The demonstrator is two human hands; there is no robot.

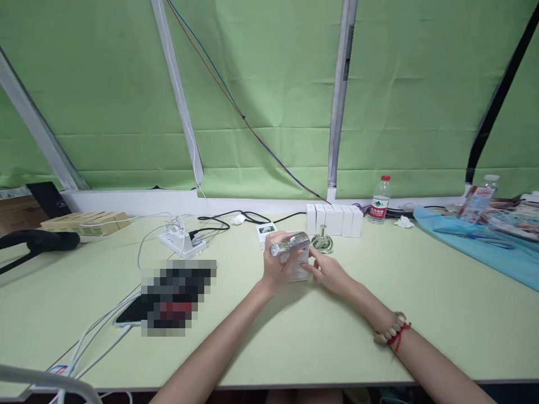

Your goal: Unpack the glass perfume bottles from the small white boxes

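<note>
Gripping a clear bottle (292, 243) in left hand (274, 270), right hand (332, 273) half-open against white box (300, 273)

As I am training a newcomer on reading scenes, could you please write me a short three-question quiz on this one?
1. True or false: the clear plastic water bottle with a red cap stands to the right of the row of upright white boxes.
2. Which wrist wears the pale beaded bracelet with red cord? A) left B) right
3. Fill in: the bare left hand holds a shiny clear bottle, while the bare right hand touches a ___.

Key: 1. True. 2. B. 3. White printed box.
</note>
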